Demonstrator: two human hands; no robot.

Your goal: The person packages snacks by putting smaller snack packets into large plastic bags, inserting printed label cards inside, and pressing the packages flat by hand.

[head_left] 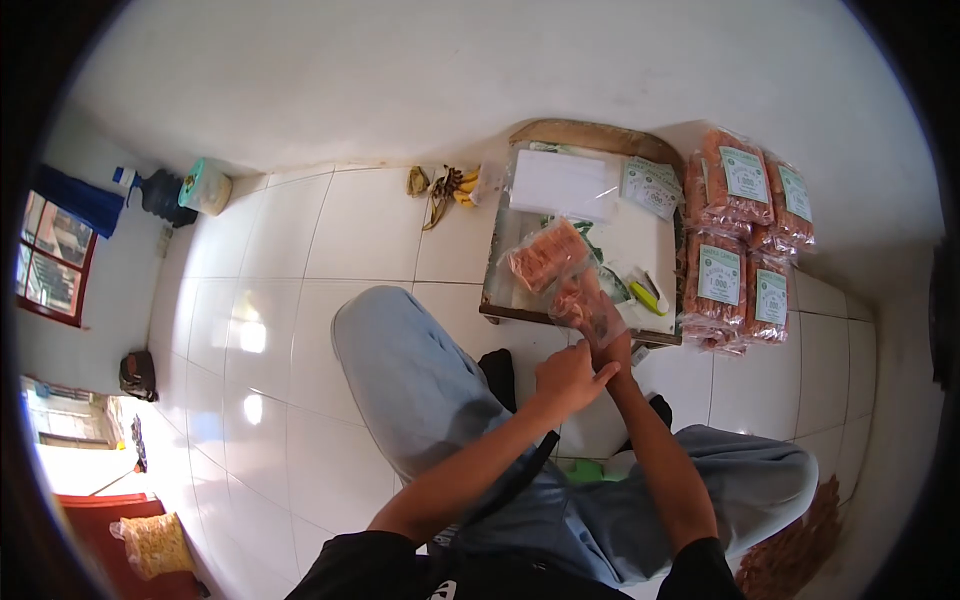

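My right hand (594, 315) is inside or behind a clear plastic bag at the front edge of a low table (510, 297). Glare on the plastic blurs its fingers. Just beyond it, touching the bag, lies a clear packet of orange-pink sticks (548, 255). My left hand (572, 379) is closed beside my right wrist, thumb pointing right, near the bag's mouth; what its fingers pinch is too small to make out. A yellow-green cutter or stapler (648, 294) rests on the table to the right of the bag.
White sheets (565, 182) and printed labels (652, 188) lie at the table's back. Filled, labelled bags (722, 270) are stacked to its right. Bananas (465, 188) sit on the floor left of the table. My bent knees flank the near side.
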